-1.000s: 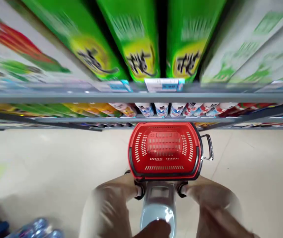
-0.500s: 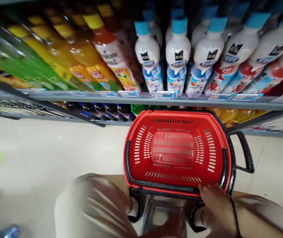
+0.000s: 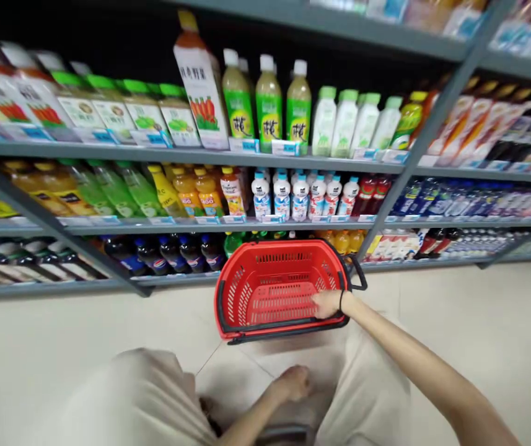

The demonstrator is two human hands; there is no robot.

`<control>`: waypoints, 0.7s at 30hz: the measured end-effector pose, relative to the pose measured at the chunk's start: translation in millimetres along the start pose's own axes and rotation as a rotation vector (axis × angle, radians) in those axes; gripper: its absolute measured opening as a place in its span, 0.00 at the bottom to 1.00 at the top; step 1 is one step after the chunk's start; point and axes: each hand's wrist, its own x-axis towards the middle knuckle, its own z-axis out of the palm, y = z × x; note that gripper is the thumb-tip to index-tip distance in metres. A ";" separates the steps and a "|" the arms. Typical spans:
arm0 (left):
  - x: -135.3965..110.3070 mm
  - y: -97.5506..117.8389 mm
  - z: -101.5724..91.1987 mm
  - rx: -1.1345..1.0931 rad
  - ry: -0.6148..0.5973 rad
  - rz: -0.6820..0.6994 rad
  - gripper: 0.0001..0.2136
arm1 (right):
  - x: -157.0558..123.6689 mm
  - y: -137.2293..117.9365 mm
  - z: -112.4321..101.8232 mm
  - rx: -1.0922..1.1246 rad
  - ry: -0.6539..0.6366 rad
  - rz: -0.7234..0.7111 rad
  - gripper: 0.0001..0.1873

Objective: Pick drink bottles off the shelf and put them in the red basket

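Observation:
A red shopping basket with black handles stands before my knees, tilted so that I look into its slotted bottom. No goods show inside. My right hand, a dark band at its wrist, grips the near right part of the basket, over the rim and folded black handle. Below the basket, between my knees, my left hand is curled into a loose fist, slightly blurred; nothing shows in it. Part of a dark grey object lies below that hand at the bottom edge.
Long shelves of bottled drinks cross the view behind the basket. White-and-blue bottles stand on the middle shelf, dark cola bottles on the lowest. Pale floor tiles run along the shelf foot. My knees flank the left hand.
My view has risen and widened, showing more shelves. The basket looks smaller and more tilted. My left hand has lifted off the grey stool-like object; my right hand has moved over the basket's rim.

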 end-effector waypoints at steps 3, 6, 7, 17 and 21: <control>-23.5 7.4 -39.8 0.154 0.093 -0.080 0.08 | -20.3 17.7 -6.2 0.095 0.109 0.005 0.18; -48.0 13.0 -79.2 0.241 0.234 -0.040 0.15 | -33.4 34.5 -7.1 0.171 0.207 0.029 0.17; -54.9 13.7 -91.6 0.271 0.275 -0.031 0.17 | -35.9 38.5 -8.1 0.192 0.249 0.039 0.16; -36.6 -7.9 -177.3 0.583 0.095 0.025 0.16 | -12.9 82.7 -74.3 0.408 0.921 0.184 0.12; -15.0 -30.1 -186.5 0.622 0.025 -0.006 0.18 | 4.8 118.7 -135.8 0.459 1.250 0.257 0.12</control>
